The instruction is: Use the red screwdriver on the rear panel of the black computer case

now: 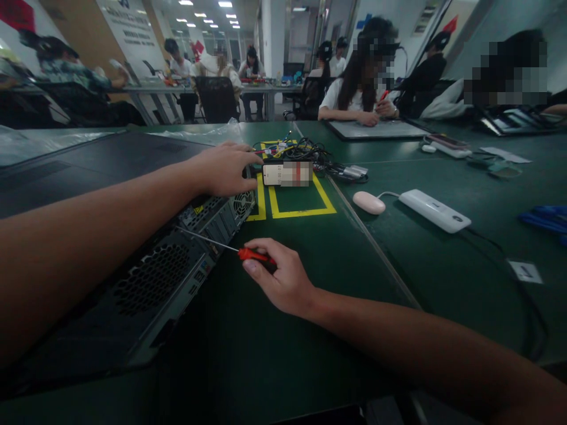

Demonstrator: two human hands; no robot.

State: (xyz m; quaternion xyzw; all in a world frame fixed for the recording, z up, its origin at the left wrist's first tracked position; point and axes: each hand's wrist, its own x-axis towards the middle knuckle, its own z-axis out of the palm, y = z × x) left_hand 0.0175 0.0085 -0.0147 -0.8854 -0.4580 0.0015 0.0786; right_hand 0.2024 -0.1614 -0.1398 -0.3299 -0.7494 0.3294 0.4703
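A black desktop computer case (142, 150) lies on its side at the left, its rear panel with vents and ports facing right. My right hand (283, 274) is closed around the red and black handle of a screwdriver (245, 254). The long shaft points left, and its tip meets the rear panel near the upper edge; the exact contact spot is too small to make out. My left hand (228, 168) rests on the case's far corner, fingers spread and holding nothing. My left forearm crosses above the case and covers part of it.
Beyond the case lie a phone (287, 174), bundled cables (310, 150) and yellow tape outlines (303, 212) on the green table (345, 260). To the right are a pale mouse (369, 202) and a white power bank (434, 211). Other people sit across the table.
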